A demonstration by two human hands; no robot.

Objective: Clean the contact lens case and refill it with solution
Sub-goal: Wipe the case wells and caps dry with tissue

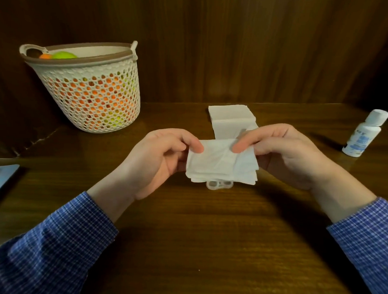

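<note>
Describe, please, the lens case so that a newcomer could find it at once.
Start at the wooden table and find the folded tissue held between both hands at its middle. Just below the tissue's near edge, a small clear plastic lens case peeks out. It is the only see-through item there, unlike the white tissue.

Wood table (207, 236): basket (91, 93), tissues (231, 119), bottle (362, 136), prob lens case (219, 185)

Left hand (159, 161), right hand (284, 155), both hands raised, fingers pinching
</note>
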